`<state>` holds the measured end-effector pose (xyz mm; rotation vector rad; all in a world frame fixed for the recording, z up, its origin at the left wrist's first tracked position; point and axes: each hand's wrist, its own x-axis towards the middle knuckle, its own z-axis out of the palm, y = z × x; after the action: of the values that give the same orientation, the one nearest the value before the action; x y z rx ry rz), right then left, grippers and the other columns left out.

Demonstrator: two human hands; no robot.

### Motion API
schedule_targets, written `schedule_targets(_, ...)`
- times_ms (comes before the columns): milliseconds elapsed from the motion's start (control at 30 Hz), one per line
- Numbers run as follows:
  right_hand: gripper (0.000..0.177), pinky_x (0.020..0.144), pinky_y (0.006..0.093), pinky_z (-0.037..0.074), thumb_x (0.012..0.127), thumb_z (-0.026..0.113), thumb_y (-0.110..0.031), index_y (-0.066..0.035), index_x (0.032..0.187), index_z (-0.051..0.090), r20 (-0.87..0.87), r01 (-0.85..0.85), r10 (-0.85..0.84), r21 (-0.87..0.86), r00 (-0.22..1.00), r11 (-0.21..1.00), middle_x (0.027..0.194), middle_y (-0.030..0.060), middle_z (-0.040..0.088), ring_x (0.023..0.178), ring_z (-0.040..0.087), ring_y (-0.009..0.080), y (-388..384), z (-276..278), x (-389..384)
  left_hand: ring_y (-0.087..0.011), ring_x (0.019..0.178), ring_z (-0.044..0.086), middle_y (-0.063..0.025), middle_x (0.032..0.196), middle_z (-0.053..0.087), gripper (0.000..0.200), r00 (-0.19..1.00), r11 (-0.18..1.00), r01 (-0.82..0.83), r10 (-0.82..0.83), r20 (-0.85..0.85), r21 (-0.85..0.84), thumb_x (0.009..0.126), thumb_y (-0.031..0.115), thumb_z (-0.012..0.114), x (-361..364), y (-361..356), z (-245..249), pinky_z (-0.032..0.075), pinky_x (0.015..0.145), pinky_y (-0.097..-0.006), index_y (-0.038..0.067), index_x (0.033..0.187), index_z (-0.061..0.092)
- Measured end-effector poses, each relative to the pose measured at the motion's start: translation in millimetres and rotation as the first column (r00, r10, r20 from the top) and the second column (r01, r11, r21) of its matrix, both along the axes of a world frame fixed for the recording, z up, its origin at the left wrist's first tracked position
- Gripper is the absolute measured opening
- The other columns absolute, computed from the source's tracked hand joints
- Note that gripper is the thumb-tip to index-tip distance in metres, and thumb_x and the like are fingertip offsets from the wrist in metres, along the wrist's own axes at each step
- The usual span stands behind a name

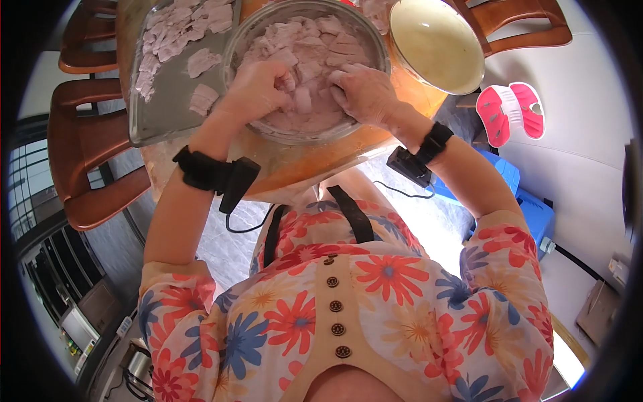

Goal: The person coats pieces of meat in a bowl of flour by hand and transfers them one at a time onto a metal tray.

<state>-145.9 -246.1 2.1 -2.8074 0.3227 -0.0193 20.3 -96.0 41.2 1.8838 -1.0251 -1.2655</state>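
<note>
At the far left, two brown chairs (74, 154) stand beside the table (268, 177), one nearer the person than the other. On the table's left part lies a grey metal tray (161, 117), with pale, floury-looking pieces (173, 40) crowded toward its far end and two more lying apart from them, near the bowl. The left wrist wears a black strap (201, 173) with a dark box on it, from which a cable hangs. The left hand (258, 87) reaches over the near-left rim into a large round metal bowl (305, 139), its fingers curled in against the pale pieces; whether it pinches one cannot be told. The bowl sits just right of the tray, and its coated pieces (345, 43) are heaped most thickly in the far half, with a loose powdery layer toward the near side. A pale strip (303, 100) lies between the two hands. The right hand (365, 94) comes in over the right rim, fingers bent down at the pieces, and its grip is likewise unclear. Its wrist carries a similar black strap (435, 142) and box. Right of the bowl, close beside it, is a cream-coloured basin (439, 50). Beyond that stand another brown chair (526, 25), a pink-and-white object (510, 114) by the pale wall, and, lower down, a blue container (529, 218).
</note>
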Motion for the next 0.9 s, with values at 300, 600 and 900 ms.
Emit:
schedule_targets(300, 0.015, 0.076, 0.0426, 0.048, 0.082, 0.052, -0.021, -0.009, 0.083, 0.061, 0.087, 0.0, -0.006, 0.062, 0.996, 0.998, 0.088, 0.0116, 0.063, 0.089, 0.06, 0.032, 1.2, 1.4, -0.6, -0.0307, 0.098, 0.06, -0.0114, 0.101, 0.065, 0.028, 0.664, 0.959, 0.2, -0.285, 0.691, 0.203, 0.07, 0.014, 0.065, -14.2, -8.8, -13.2, 0.048, 0.083, -0.0403, 0.01, 0.098, 0.066)
schedule_targets(600, 0.019, 0.071, 0.0409, 0.049, 0.082, 0.055, -0.021, -0.012, 0.099, 0.058, -0.171, -0.084, 0.113, 0.171, 0.979, 0.982, 0.09, 0.0112, 0.062, 0.089, 0.06, 0.0314, 37.7, 16.2, 36.0, -0.0344, 0.089, 0.059, -0.0113, 0.092, 0.062, 0.014, 0.706, 0.983, 0.038, 0.099, 0.701, -0.178, 0.078, 0.013, 0.058, 5.8, 29.3, -16.4, 0.048, 0.074, -0.0422, 0.009, 0.09, 0.064)
schedule_targets(900, 0.018, 0.07, 0.0411, 0.05, 0.079, 0.056, -0.015, -0.01, 0.095, 0.061, -0.462, -0.231, 0.204, -0.003, 0.863, 0.973, 0.084, 0.012, 0.065, 0.084, 0.063, 0.0312, 30.8, 44.6, 50.5, -0.0301, 0.074, 0.06, -0.0047, 0.086, 0.06, 0.008, 0.589, 0.892, -0.028, 0.38, 0.714, -0.452, 0.08, 0.014, 0.057, -0.3, 39.2, -41.2, 0.049, 0.062, -0.0388, 0.011, 0.085, 0.063)
